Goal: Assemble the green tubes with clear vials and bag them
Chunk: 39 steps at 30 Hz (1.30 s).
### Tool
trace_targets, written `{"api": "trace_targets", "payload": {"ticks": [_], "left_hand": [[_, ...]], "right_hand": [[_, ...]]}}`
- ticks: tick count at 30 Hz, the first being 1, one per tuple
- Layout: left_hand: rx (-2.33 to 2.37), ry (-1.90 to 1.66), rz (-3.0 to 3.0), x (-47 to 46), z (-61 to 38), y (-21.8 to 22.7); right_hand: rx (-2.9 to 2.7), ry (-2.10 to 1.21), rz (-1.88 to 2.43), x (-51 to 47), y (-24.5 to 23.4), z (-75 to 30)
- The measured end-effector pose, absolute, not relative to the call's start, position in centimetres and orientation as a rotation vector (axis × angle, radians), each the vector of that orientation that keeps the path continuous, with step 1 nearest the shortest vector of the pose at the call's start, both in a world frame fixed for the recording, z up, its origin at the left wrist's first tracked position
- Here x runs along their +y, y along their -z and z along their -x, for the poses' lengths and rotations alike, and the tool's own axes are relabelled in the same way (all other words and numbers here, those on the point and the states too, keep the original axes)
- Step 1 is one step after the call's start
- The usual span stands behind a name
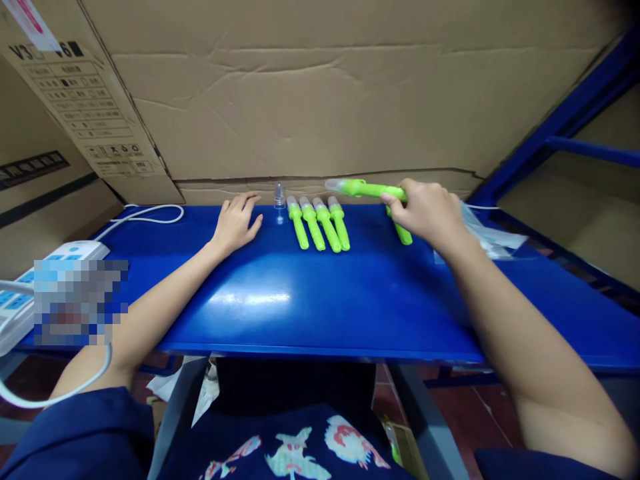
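My right hand (429, 210) is closed around the end of a lime-green stick with a clear tip (370, 189). It holds the stick raised and almost level, the tip pointing left. Partly hidden below that hand lies another green stick (402, 233). My left hand (237, 221) rests on the blue table with its fingers spread, holding nothing. Just right of it stands a small clear plastic cap (279, 196). Several matching green sticks (320, 225) lie side by side between the hands, clear tips towards the back.
The blue table (320, 300) backs onto a large cardboard sheet (300, 107). At left are a white power strip (80, 252) with cables and a blurred-out object (75, 300). Clear plastic bags (493, 237) lie beyond my right wrist. A blue metal frame (565, 113) rises at right.
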<state>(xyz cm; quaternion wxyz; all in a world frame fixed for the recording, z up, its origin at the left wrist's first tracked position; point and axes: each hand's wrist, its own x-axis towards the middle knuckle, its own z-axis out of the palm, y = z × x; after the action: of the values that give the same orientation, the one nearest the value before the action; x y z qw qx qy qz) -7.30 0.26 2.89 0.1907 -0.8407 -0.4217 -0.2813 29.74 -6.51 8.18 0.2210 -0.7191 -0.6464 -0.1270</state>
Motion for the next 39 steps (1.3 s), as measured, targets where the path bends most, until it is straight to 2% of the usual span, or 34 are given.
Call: {"api": "trace_targets", "payload": {"ticks": [7, 17, 25, 32, 39], "left_hand": [[-1.301, 0.641, 2.421, 0.3, 7.3, -3.0], [-1.252, 0.545, 2.465, 0.3, 7.3, -2.9], [-1.257, 0.497, 2.493, 0.3, 7.1, -2.8], [-1.264, 0.508, 2.493, 0.3, 7.2, -3.3], [-1.337, 0.731, 2.42, 1.0, 5.8, -6.8]], "right_hand": [[-1.744, 0.392, 2.284, -6.7, -8.3, -29.4], [-1.857, 0.278, 2.412, -6.2, -7.4, -28.6], [-2.084, 0.02, 2.411, -5.4, -5.5, -28.3], [-2.21, -0.325, 2.331, -5.0, -5.1, -27.8], [-2.241, -0.333, 2.293, -5.0, -5.1, -27.6]]}}
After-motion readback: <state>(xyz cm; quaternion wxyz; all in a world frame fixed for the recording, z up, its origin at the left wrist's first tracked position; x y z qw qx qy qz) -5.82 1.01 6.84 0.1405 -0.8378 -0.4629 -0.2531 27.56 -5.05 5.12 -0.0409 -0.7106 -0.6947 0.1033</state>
